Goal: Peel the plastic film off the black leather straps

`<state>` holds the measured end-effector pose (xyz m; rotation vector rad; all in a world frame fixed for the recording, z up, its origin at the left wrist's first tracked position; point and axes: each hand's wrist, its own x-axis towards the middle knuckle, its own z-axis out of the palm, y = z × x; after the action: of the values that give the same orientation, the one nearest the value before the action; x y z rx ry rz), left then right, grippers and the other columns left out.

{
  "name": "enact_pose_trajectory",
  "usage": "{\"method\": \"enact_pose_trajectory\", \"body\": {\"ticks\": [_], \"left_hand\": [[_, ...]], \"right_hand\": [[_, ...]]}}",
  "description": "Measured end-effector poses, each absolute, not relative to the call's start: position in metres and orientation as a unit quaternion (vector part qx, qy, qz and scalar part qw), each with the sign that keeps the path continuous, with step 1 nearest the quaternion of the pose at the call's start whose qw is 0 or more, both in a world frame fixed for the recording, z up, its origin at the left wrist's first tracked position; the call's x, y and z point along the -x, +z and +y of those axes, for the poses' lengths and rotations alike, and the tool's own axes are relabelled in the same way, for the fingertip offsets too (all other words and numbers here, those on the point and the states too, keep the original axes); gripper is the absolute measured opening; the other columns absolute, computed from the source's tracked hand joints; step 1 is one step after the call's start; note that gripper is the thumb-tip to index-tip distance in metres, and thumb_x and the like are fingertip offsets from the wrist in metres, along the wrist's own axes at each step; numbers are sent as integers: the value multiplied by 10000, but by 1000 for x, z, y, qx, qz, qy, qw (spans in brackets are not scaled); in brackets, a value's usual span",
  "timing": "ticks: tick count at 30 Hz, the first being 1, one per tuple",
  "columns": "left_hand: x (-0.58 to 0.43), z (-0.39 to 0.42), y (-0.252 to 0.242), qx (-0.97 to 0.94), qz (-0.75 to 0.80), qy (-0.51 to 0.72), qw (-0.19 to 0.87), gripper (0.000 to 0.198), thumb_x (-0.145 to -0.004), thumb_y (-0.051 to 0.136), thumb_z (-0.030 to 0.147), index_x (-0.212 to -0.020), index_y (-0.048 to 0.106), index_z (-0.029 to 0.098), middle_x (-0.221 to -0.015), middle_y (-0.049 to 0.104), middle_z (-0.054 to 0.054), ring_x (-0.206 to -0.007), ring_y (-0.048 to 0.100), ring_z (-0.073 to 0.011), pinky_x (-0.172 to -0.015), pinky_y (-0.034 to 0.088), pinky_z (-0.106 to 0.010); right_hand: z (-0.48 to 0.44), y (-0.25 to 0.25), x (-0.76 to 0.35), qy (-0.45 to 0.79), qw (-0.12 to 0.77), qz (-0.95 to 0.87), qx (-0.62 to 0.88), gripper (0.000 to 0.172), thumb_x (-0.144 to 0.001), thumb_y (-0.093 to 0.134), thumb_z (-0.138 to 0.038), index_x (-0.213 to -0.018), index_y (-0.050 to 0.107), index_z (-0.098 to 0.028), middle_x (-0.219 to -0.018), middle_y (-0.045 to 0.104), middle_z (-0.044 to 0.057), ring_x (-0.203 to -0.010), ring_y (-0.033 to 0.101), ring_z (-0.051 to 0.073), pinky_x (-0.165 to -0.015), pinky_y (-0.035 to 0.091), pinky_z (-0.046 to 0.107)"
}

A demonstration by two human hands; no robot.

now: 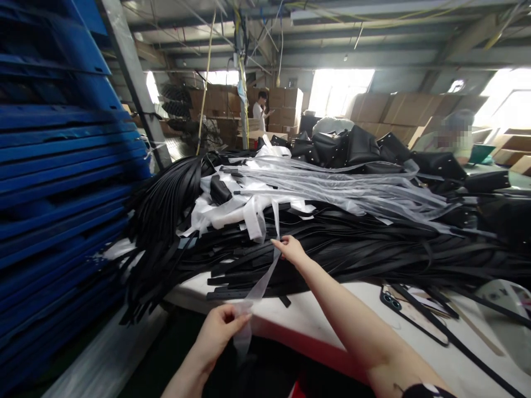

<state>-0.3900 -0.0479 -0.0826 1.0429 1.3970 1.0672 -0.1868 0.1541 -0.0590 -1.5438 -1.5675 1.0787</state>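
A narrow translucent plastic sleeve (264, 282) runs between my hands at the table's front edge. My left hand (222, 326) pinches its lower end, and a loose tail hangs below the fingers. Higher up, my right hand (290, 249) grips the same sleeve between thumb and fingers. Whether a strap lies inside it, I cannot tell. Beyond my hands, white foam sheets (253, 215) lie crumpled on the pile. Long black straps (352, 243) cover much of the table, and a bundle of straps in clear sleeves (332, 185) rests on top of them.
Blue pallets (62, 193) are stacked high at the left, beside a metal post (136, 88). A phone (410, 312) lies on the white table (307, 318) at right. Black bags (348, 146) are heaped behind the straps. One person (260, 110) stands by cartons; another (450, 135) is at right.
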Motion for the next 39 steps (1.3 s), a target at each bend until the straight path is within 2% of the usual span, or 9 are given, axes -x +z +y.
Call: {"method": "enact_pose_trajectory", "body": {"ticks": [5, 19, 23, 25, 28, 31, 34, 37, 39], "left_hand": [[412, -44, -59, -367, 586, 513, 509, 457, -588, 848, 524, -815, 772, 134, -800, 750, -80, -807, 654, -240, -754, 486, -292], [413, -4, -44, -374, 554, 486, 563, 491, -633, 819, 548, -891, 756, 135, -904, 750, -109, -871, 665, -233, -704, 492, -271], [404, 5, -45, -404, 561, 481, 539, 509, -626, 798, 583, -862, 754, 133, -877, 750, -117, -858, 667, -257, -728, 490, -309], [404, 4, -47, -410, 564, 484, 528, 512, -622, 796, 588, -854, 755, 134, -869, 749, -113, -841, 662, -255, -736, 484, -316], [404, -4, -52, -426, 570, 477, 515, 526, -631, 779, 618, -848, 755, 140, -864, 744, -102, -821, 650, -247, -740, 471, -313], [401, -17, -62, -434, 572, 463, 520, 594, -606, 757, 693, -822, 749, 140, -792, 725, -86, -741, 629, -229, -686, 454, -298], [399, -28, -71, -452, 560, 449, 531, 607, -621, 733, 720, -804, 746, 141, -765, 714, -83, -720, 619, -227, -673, 449, -297], [401, -33, -78, -487, 550, 428, 526, 576, -669, 711, 705, -806, 756, 148, -786, 718, -86, -756, 624, -238, -720, 456, -310], [404, -33, -82, -502, 550, 418, 520, 606, -654, 698, 733, -794, 759, 147, -783, 718, -92, -759, 623, -246, -731, 459, -319]], "right_hand": [[146, -61, 207, 468, 321, -599, 565, 249, -931, 537, -296, -852, 693, -120, -572, 646, 17, -355, 450, 74, -416, 356, 200], [84, -79, 181, 462, 268, -648, 543, 376, -960, 345, -348, -977, 659, -142, -621, 688, 41, -358, 498, 131, -374, 369, 234], [96, -72, 170, 363, 284, -680, 571, 306, -874, 518, -241, -1130, 627, -114, -1013, 713, 168, -846, 696, 266, -743, 544, 375], [102, -60, 173, 259, 338, -708, 563, 507, -796, 605, -161, -1296, 534, -110, -1338, 555, 212, -1244, 530, 329, -1026, 430, 455], [119, -39, 192, 193, 408, -738, 501, 571, -811, 593, -141, -1370, 475, -151, -1431, 470, 176, -1350, 416, 313, -1144, 301, 486], [150, -22, 222, 322, 401, -695, 502, 515, -820, 617, -176, -1322, 507, -160, -1350, 538, 164, -1106, 625, 260, -1038, 442, 448], [178, -16, 249, 410, 380, -645, 522, 438, -832, 626, -218, -1247, 530, -114, -1119, 659, 163, -732, 701, 180, -702, 577, 337], [186, -20, 259, 475, 358, -613, 520, 196, -862, 617, -280, -942, 617, -101, -679, 663, 59, -500, 625, 131, -449, 472, 205], [179, -27, 253, 504, 348, -600, 514, 230, -865, 622, -320, -733, 585, -136, -506, 574, 5, -423, 565, 110, -378, 384, 170]]}}
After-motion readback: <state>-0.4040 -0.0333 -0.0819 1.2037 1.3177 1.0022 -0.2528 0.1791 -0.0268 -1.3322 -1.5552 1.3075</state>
